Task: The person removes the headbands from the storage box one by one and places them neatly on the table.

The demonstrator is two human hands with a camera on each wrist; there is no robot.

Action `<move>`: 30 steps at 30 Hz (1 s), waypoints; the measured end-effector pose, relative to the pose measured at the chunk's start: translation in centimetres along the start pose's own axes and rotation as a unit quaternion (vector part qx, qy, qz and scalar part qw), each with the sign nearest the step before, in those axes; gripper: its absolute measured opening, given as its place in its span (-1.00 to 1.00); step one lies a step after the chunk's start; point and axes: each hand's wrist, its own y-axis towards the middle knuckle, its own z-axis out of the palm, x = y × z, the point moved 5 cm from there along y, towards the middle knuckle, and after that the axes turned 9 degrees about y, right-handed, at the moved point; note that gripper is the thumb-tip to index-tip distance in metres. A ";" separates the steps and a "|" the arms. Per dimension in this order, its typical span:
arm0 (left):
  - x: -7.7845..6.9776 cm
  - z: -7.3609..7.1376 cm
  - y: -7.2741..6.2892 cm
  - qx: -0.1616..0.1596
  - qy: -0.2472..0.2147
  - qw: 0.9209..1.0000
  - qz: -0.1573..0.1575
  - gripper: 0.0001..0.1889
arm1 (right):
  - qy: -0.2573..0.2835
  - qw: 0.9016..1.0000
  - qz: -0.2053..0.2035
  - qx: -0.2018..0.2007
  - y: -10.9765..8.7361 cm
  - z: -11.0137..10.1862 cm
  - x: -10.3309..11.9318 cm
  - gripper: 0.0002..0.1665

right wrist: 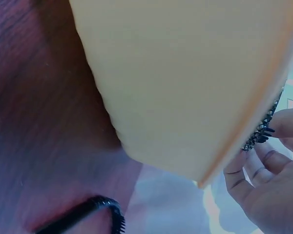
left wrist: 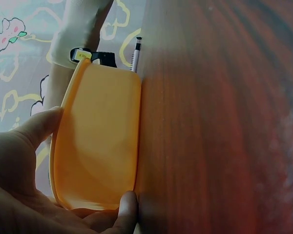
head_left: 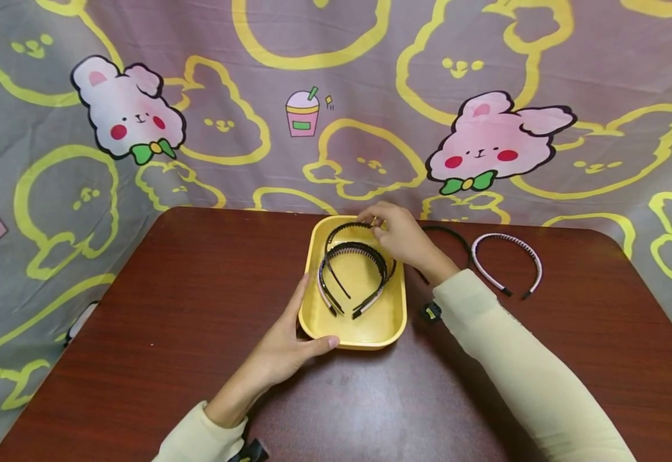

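Observation:
A yellow plastic tray [head_left: 390,333] stands on the table with several headbands in it. My left hand [head_left: 286,350] grips its near left corner, the thumb over the near rim and the fingers along the left side. At the tray's far right part, my right hand [head_left: 395,234] pinches the top of a black headband [head_left: 336,234]. The right wrist view shows this toothed black headband [right wrist: 259,135] between thumb and fingers, just past the rim. Closer to me in the tray lie nested headbands [head_left: 354,247], black and pale pink, their ends toward me.
Right of the tray, a black headband [head_left: 457,237] lies on the brown table [head_left: 208,282], partly hidden by the right arm. Beside it is a pink-and-black headband [head_left: 538,263]. A patterned curtain [head_left: 336,77] hangs behind the table's far edge.

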 end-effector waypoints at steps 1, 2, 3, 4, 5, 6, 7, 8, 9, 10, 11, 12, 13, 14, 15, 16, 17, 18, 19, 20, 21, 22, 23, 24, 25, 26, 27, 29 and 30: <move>0.0 0.0 0.0 0.000 0.001 1.000 0.001 0.24 | 0.002 1.000 -0.002 -0.002 -0.1 -0.2 0.1 -0.60; -0.1 0.0 0.0 0.000 0.002 1.000 0.002 0.24 | 0.006 1.000 -0.003 -0.003 -0.1 -0.4 0.1 -0.60; -0.1 0.0 0.0 0.000 0.003 1.000 0.001 0.24 | 0.008 1.000 -0.003 -0.004 -0.2 -0.6 0.2 -0.60; 0.0 0.0 0.0 0.000 0.004 1.000 0.000 0.25 | 0.010 1.000 -0.006 -0.005 -0.3 -0.8 0.2 -0.60; 0.0 0.0 0.0 -0.001 0.004 1.000 0.001 0.25 | 0.011 1.000 -0.007 -0.004 -0.4 -0.9 0.1 -0.60; 0.0 0.0 0.0 -0.002 0.006 1.000 0.001 0.25 | 0.011 1.000 -0.007 -0.004 -0.5 -1.1 0.1 -0.59; 0.0 0.0 0.0 -0.003 0.008 1.000 0.001 0.25 | 0.012 1.000 -0.006 -0.004 -0.6 -1.2 0.1 -0.59; 0.1 0.0 0.0 -0.004 0.009 1.000 0.001 0.25 | 0.011 1.000 -0.006 -0.003 -0.7 -1.4 0.2 -0.58; 0.1 0.1 0.0 -0.004 0.008 1.000 0.001 0.25 | 0.010 1.000 -0.007 -0.004 -0.7 -1.6 0.2 -0.58; 0.0 0.1 0.0 -0.005 0.010 1.000 0.002 0.25 | 0.009 1.000 -0.008 -0.004 -0.8 -1.8 0.2 -0.57; 0.0 0.1 0.0 -0.005 0.011 1.000 0.002 0.25 | 0.007 1.000 -0.007 -0.004 -0.8 -1.9 0.1 -0.57; 0.0 0.1 0.0 -0.006 0.012 1.000 -0.001 0.25 | 0.006 1.000 -0.006 -0.004 -0.9 -2.1 0.2 -0.57; 0.0 0.1 0.0 -0.006 0.011 1.000 -0.001 0.25 | 0.004 1.000 -0.005 -0.004 -1.0 -2.3 0.2 -0.57; -0.1 0.1 0.0 -0.006 0.012 1.000 -0.003 0.25 | 0.001 1.000 -0.005 -0.004 -1.0 -2.5 0.1 -0.57; -0.1 0.1 0.0 -0.006 0.013 1.000 -0.003 0.25 | -0.001 1.000 -0.004 -0.005 -1.1 -2.7 0.1 -0.57; -0.1 0.1 0.0 -0.006 0.014 1.000 -0.004 0.25 | -0.003 1.000 -0.004 -0.007 -1.2 -3.0 0.0 -0.57; -0.1 0.1 0.0 -0.007 0.013 1.000 -0.003 0.25 | -0.004 1.000 -0.004 -0.009 -1.2 -3.2 -0.1 -0.57; -0.1 0.1 0.0 -0.006 0.013 1.000 -0.003 0.25 | -0.006 1.000 -0.005 -0.011 -1.3 -3.4 -0.2 -0.57; -0.1 0.1 0.0 -0.006 0.013 1.000 -0.002 0.25 | -0.005 1.000 -0.004 -0.013 -1.3 -3.6 -0.3 -0.57; -0.1 0.1 0.0 -0.006 0.012 1.000 -0.002 0.24 | -0.003 1.000 -0.001 -0.015 -1.4 -3.8 -0.4 -0.57; -0.1 0.1 0.0 -0.006 0.011 1.000 -0.002 0.24 | -0.002 1.000 0.002 -0.016 -1.5 -4.1 -0.4 -0.58; -0.1 0.1 0.0 -0.005 0.010 1.000 -0.002 0.24 | 0.001 1.000 0.005 -0.017 -1.6 -4.3 -0.5 -0.59; 0.0 0.1 0.0 -0.005 0.009 1.000 -0.002 0.24 | 0.001 1.000 0.008 -0.016 -1.7 -4.5 -0.6 -0.59; 0.0 0.1 0.0 -0.005 0.009 1.000 -0.003 0.24 | 0.002 1.000 0.011 -0.014 -1.8 -4.6 -0.6 -0.60; -0.1 0.1 0.0 -0.005 0.009 1.000 -0.003 0.24 | 0.004 1.000 0.015 -0.012 -1.9 -4.8 -0.7 -0.60; 0.0 0.1 0.0 -0.005 0.008 1.000 -0.005 0.24 | 0.003 1.000 0.017 -0.009 -2.0 -5.0 -0.7 -0.61; -0.1 0.1 0.0 -0.005 0.009 1.000 -0.005 0.24 | 0.003 1.000 0.019 -0.007 -2.1 -5.1 -0.7 -0.61; -0.1 0.1 0.0 -0.005 0.009 1.000 -0.007 0.24 | 0.004 1.000 0.023 -0.003 -2.4 -5.5 -0.8 -0.62; -0.1 0.1 0.0 -0.005 0.009 1.000 -0.007 0.24 | 0.007 1.000 0.026 -0.001 -2.5 -5.7 -0.9 -0.62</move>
